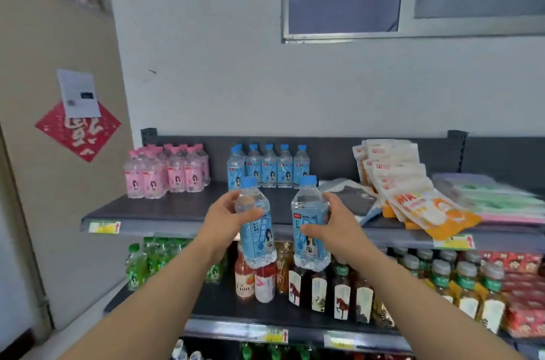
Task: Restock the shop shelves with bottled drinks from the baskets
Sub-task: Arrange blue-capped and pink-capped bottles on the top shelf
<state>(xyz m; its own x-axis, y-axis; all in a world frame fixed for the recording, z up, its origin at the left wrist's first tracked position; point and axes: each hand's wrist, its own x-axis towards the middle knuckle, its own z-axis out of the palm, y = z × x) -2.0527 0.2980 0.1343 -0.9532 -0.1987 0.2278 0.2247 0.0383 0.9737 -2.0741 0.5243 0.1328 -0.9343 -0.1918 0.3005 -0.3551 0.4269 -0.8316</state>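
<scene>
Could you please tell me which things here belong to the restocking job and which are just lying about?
Job: left bottle, right bottle, blue row, top shelf.
Lying about: snack pouches, plastic packs, wall notice, red poster.

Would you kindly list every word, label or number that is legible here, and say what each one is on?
"ORIGINAL SODA": label of the blue-capped bottle in the right hand.
Label of the second bottle in the left hand: blurred, unreadable.
Shelf price tags: too blurred.
Red diamond sign and white notice: unreadable.
Orange snack pouches: lettering blurred.
</scene>
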